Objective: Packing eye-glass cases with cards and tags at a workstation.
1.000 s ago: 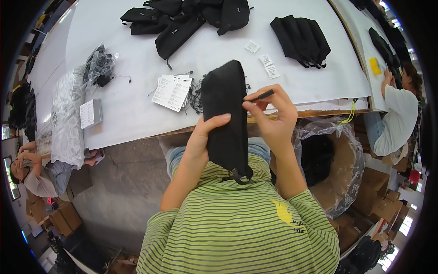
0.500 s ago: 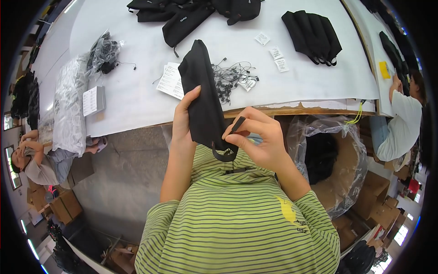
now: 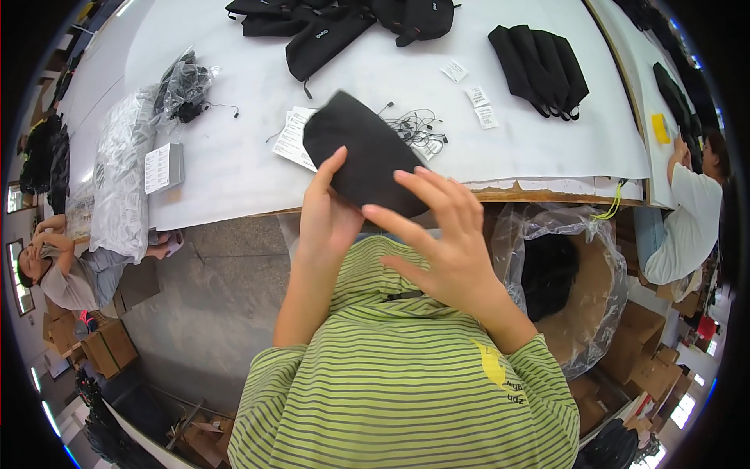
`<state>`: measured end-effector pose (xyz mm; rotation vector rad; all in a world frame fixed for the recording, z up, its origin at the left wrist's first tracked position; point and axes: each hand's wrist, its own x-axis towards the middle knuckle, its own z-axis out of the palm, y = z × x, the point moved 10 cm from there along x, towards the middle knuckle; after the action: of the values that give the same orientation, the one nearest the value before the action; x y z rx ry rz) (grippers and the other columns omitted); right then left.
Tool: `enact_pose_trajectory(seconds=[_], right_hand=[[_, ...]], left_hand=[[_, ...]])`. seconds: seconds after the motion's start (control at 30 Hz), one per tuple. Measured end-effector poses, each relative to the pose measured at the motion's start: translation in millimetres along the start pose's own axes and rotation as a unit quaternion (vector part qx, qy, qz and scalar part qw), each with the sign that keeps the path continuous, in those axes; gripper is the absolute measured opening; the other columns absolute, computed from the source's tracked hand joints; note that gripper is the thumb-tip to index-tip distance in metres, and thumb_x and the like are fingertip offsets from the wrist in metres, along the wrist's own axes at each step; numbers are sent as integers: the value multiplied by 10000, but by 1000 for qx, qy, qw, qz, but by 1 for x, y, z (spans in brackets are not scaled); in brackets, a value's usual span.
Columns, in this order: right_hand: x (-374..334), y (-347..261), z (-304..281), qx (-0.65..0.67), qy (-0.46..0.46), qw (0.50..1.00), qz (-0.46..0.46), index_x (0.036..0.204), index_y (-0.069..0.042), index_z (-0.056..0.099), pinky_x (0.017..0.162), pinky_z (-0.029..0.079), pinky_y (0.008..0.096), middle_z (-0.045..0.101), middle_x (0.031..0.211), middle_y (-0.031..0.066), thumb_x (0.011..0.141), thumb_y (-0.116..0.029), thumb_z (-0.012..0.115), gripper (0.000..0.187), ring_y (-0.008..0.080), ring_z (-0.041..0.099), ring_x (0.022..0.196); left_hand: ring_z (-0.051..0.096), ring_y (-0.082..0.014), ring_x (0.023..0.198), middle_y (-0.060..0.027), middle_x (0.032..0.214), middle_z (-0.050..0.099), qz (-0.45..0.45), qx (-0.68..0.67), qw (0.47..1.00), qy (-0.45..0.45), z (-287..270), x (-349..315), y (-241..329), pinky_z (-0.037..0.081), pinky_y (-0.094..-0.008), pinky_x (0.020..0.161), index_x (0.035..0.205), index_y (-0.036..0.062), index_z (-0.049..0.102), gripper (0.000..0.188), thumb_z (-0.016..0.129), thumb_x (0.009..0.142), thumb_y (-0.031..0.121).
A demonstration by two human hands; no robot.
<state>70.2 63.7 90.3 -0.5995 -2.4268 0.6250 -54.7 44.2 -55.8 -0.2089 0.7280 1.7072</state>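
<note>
A black fabric pouch (image 3: pixel 359 148) is held up at the table's near edge, a broad flat side showing. My left hand (image 3: pixel 331 215) grips it from the left, thumb on the face and the other fingers hidden behind. At its lower right, my right hand (image 3: pixel 451 242) has its fingers stretched and spread, with fingertips at the pouch's surface. Behind the pouch lie black hang-tag strings (image 3: pixel 418 129) in a tangle and printed white cards (image 3: pixel 291 141), both partly covered.
Black pouches (image 3: pixel 328 43) are heaped at the far side, and more pouches (image 3: pixel 539 70) lie fanned at the right. Small white labels (image 3: pixel 476 96), a card stack (image 3: pixel 164 168) and plastic packs (image 3: pixel 121 172) are on the table (image 3: pixel 234 156). A plastic-lined carton (image 3: pixel 598 273) stands below right. Two people sit nearby.
The pouch has turned from its narrow side to its broad side and tilted. My right hand has gone from pinching a small black strip near the loop to spread fingers; strip and loop are now out of sight.
</note>
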Motion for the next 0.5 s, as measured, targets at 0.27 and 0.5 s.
enact_pose_trajectory(seconds=[0.27,0.5], right_hand=[[-1,57,2,171,31,981,91,1147,-118,611,801,477,338,597,1007,78,647,77,634,538,250,600,900],[-12,98,19,459,-30,852,249,1227,-47,520,866,448,259,581,1119,69,830,-4,633,415,142,570,1013]], left_hand=[[490,-232,1162,-104,1280,491,107,237,965,-46,-12,-9,21,437,-378,944,1353,34,361,478,537,934,182],[517,-187,1118,-116,1204,552,197,484,839,-150,20,-19,53,413,-290,932,1274,37,485,495,664,814,4]])
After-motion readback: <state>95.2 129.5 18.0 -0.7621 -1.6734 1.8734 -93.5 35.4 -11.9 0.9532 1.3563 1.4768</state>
